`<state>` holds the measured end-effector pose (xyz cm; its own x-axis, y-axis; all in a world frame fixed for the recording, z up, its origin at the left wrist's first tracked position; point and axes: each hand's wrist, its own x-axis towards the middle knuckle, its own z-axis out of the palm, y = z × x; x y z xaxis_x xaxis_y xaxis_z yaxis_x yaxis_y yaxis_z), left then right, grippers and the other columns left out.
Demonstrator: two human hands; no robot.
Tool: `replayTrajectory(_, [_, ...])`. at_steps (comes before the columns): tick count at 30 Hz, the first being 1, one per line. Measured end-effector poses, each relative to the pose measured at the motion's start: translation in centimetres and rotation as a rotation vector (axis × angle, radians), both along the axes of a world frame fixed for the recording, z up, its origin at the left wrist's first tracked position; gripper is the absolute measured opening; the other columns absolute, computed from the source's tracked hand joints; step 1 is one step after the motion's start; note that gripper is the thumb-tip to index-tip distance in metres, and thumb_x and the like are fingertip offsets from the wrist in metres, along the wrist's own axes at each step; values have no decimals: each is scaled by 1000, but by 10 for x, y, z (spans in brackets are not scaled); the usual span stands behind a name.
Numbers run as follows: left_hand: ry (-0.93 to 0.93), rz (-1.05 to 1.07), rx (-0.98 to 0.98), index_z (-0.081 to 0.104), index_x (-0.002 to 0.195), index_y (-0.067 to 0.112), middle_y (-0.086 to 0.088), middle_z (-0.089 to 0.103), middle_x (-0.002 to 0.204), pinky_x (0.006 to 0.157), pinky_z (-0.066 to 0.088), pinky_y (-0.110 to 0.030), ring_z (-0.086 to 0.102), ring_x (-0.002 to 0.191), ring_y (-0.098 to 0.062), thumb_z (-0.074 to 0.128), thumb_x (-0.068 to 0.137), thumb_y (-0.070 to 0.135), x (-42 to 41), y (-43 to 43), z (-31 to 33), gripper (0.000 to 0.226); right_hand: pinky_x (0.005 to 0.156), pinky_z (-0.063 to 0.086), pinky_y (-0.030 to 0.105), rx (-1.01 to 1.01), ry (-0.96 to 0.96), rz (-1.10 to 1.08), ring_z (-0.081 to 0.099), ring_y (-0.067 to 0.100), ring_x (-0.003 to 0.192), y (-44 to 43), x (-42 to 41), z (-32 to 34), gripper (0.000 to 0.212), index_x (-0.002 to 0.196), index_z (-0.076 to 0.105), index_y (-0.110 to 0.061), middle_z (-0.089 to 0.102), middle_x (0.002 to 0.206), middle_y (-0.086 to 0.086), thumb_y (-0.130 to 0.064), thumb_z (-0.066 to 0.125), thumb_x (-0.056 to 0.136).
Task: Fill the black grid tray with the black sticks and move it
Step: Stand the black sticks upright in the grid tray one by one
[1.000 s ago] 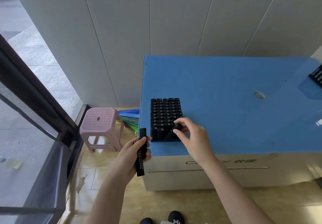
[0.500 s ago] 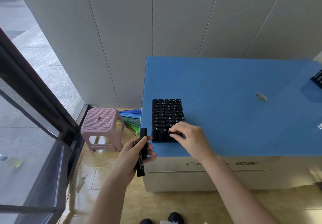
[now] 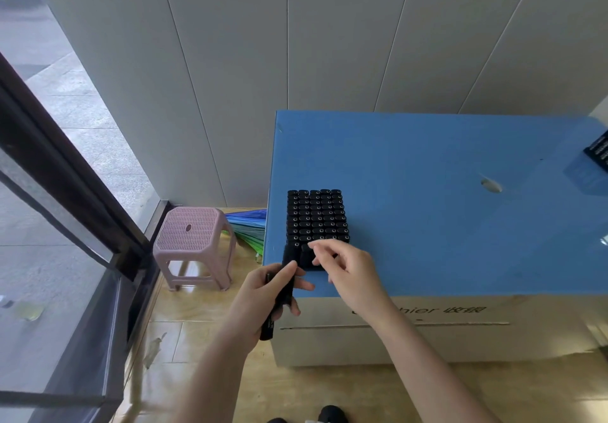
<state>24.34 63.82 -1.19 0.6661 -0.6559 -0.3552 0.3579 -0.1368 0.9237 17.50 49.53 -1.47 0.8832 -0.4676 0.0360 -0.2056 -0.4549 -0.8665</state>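
Note:
The black grid tray (image 3: pixel 316 218) stands near the front left corner of the blue counter top (image 3: pixel 444 212), packed with upright black sticks whose round tops show. My left hand (image 3: pixel 263 297) grips black sticks (image 3: pixel 279 304) that hang down past the counter's front edge, just left of the tray's near corner. My right hand (image 3: pixel 342 268) hovers over the tray's near row with fingers loosely curled and nothing between them; it hides the tray's near right corner.
A pink plastic stool (image 3: pixel 194 245) stands on the tiled floor left of the counter, with a folded rainbow umbrella (image 3: pixel 250 228) behind it. A dark window frame (image 3: pixel 65 175) runs along the left. Another black tray (image 3: pixel 598 151) sits at the counter's far right edge.
My right hand has let go of the stick it pushed into the tray's near row and has lifted slightly. My left hand has moved up and right, closer to the tray.

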Motion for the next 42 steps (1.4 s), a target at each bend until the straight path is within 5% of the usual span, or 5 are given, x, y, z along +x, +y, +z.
replayTrajectory(6, [-111,-132,70,65,89,1,-10,73,80,36,28,-17,45,37,-10,60,88,20,-7,-3,1,19,57,45,14,237,46,103,55,-2,56,4,1,9,9,87,69,-23,64,70,-8,-30,64,85])
replayTrajectory(13, [-76,115,-42,62,88,-3,-10,64,67,38,26,-17,33,37,-8,67,81,11,-2,3,-2,17,73,54,22,468,35,6,65,11,69,-8,-17,4,13,88,63,-12,66,80,1,-22,68,82])
replayTrajectory(17, [-69,137,-38,59,85,-2,1,42,45,37,23,-17,29,35,-8,68,80,9,-1,-2,-3,15,77,47,19,283,130,145,61,6,77,-2,-24,1,18,97,61,-25,67,81,-8,-30,68,81])
replayTrajectory(26, [-89,110,-58,64,97,2,0,53,65,38,19,-18,27,35,-8,48,94,10,-3,-3,-7,18,72,55,25,116,39,39,65,8,72,-8,-27,-5,16,94,59,-21,66,85,-5,-19,69,81])
replayTrajectory(42, [22,238,-102,62,94,5,1,39,56,39,26,-17,31,38,-9,44,96,11,2,10,-5,19,64,52,23,-562,-130,-17,62,9,69,-36,-8,-14,15,94,61,-14,67,85,-8,-19,69,82])
